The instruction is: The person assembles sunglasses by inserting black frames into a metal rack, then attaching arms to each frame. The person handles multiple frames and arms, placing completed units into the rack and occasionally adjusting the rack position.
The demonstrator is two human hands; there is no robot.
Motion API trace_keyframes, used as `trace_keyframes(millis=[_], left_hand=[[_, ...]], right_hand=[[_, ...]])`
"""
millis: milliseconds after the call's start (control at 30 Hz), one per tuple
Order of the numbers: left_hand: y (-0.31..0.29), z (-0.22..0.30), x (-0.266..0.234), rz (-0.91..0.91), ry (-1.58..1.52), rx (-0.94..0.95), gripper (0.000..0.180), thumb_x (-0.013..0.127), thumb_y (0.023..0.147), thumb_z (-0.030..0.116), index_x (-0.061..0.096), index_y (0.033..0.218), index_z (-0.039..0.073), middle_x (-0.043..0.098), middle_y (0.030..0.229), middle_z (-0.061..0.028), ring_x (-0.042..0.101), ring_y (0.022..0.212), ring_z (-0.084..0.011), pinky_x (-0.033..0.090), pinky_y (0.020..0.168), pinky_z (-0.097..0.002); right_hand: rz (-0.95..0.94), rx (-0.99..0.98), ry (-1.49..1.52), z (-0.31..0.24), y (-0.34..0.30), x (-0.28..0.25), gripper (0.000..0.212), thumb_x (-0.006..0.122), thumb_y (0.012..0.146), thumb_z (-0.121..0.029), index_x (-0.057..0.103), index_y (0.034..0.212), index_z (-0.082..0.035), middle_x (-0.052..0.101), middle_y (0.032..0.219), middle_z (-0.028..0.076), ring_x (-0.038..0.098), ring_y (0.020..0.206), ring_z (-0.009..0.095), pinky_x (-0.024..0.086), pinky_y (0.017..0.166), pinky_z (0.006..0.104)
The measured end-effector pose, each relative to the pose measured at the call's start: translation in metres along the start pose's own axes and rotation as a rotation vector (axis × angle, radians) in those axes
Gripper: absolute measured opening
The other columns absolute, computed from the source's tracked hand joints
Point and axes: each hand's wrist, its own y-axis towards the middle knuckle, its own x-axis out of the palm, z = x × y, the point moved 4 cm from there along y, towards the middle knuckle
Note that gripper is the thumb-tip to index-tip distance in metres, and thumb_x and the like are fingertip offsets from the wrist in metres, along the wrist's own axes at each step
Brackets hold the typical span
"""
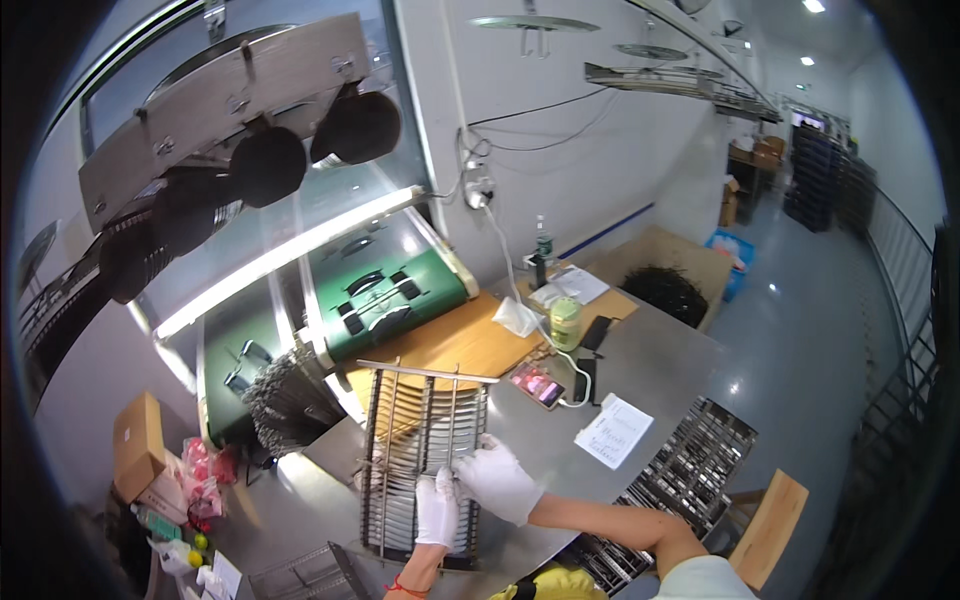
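Note:
A metal rack (428,400) with rows of curved, pale strips stands on the steel table in front of me. My left hand (437,512), in a white glove, is at the rack's lower middle, its fingers closed and pointing up. My right hand (497,482), also gloved in white, reaches in from the right with its fingertips drawn together at the rack's right side. The two hands nearly meet. Whatever lies between their fingertips is too small or hidden to make out.
Green conveyor belts (395,295) carry black parts at the far left, beside a bundle of thin grey rods (290,400). A phone (537,384) on a white cable, a notepad (614,432) and a yellow-green jar (565,323) lie rightward. Metal-part trays (690,460) border the right edge.

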Motion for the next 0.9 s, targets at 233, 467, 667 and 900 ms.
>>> trace_keyframes(millis=[233, 467, 667, 900], left_hand=[[0.016, 0.041, -0.014, -0.059, 0.226, -0.101, 0.032, 0.059, 0.100, 0.024, 0.069, 0.086, -0.002, 0.063, 0.069, -0.0014, 0.054, 0.056, -0.0087, 0.040, 0.048, -0.0244], [0.015, 0.115, 0.026, -0.506, 0.493, -0.090, 0.021, 0.069, 0.087, 0.014, 0.067, 0.094, -0.006, 0.073, 0.077, -0.0099, 0.068, 0.070, -0.0127, 0.054, 0.066, -0.0270], [0.075, 0.211, 0.081, -0.381, 0.556, 0.276, 0.044, 0.071, 0.082, 0.008, 0.057, 0.121, -0.007, 0.068, 0.101, -0.0153, 0.069, 0.088, -0.0202, 0.056, 0.079, -0.0303], [0.039, 0.249, 0.103, -0.191, 0.710, 1.511, 0.031, 0.065, 0.071, -0.002, 0.060, 0.100, 0.007, 0.059, 0.101, -0.0123, 0.059, 0.091, -0.0290, 0.047, 0.088, -0.0455]], right_hand=[[0.323, -0.110, 0.110, 0.018, -0.003, -0.073, 0.044, 0.073, 0.077, -0.037, 0.064, 0.113, -0.013, 0.065, 0.114, 0.008, 0.062, 0.102, 0.028, 0.045, 0.093, 0.0426], [0.307, -0.544, 0.540, 0.083, 0.021, -0.200, 0.046, 0.042, 0.105, -0.038, 0.071, 0.093, -0.005, 0.064, 0.082, 0.012, 0.061, 0.084, 0.033, 0.049, 0.080, 0.0434], [0.776, -0.097, 0.387, 0.110, -0.019, -0.225, 0.031, 0.049, 0.094, -0.010, 0.069, 0.071, -0.004, 0.060, 0.065, 0.005, 0.058, 0.062, 0.023, 0.047, 0.065, 0.0350], [1.394, 0.254, 0.517, 0.248, 0.023, -0.290, 0.031, 0.048, 0.097, -0.007, 0.050, 0.066, -0.002, 0.055, 0.061, 0.003, 0.050, 0.057, 0.010, 0.040, 0.055, 0.0283]])
